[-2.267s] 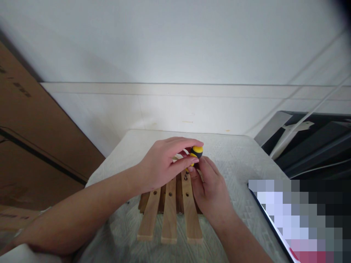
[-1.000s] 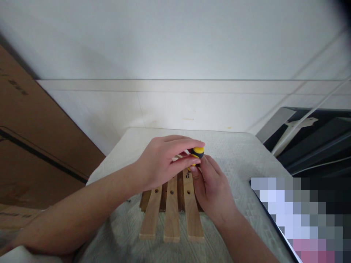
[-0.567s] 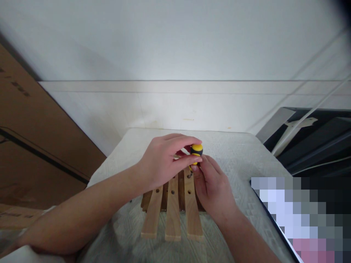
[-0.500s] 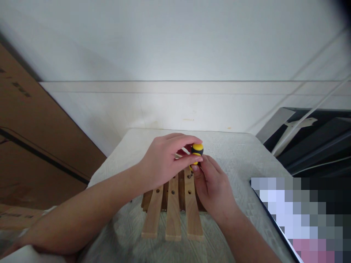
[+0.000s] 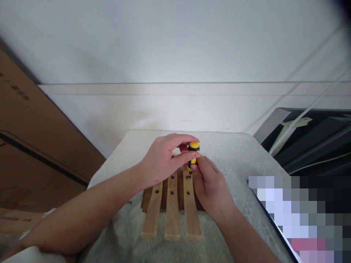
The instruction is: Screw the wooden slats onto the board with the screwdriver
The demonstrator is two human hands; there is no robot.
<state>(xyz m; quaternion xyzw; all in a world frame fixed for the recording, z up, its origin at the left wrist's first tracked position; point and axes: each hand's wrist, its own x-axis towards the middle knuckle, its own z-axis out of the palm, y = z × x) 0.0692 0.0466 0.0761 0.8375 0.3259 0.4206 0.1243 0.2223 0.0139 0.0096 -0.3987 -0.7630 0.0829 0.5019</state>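
Observation:
A small wooden frame of three light slats [image 5: 172, 210] across a darker crosspiece lies on a table covered with a white cloth [image 5: 236, 160]. A short screwdriver with a yellow and black handle [image 5: 193, 147] stands upright over a hole in the rightmost slat. My left hand [image 5: 164, 164] pinches the handle between thumb and fingers. My right hand [image 5: 210, 186] is curled at the lower part of the screwdriver, its fingertips on the shaft, resting on the right slat. The tip is hidden by my fingers.
A large cardboard box [image 5: 30, 138] leans at the left. A white wall and ledge [image 5: 175, 95] stand behind the table. A dark frame with white cables [image 5: 307, 138] is at the right, and a blurred-out patch [image 5: 296, 215] lies at the table's right edge.
The screwdriver has stood more upright and shifted slightly left. My left fingers have re-gripped the handle. The slats have kept their place.

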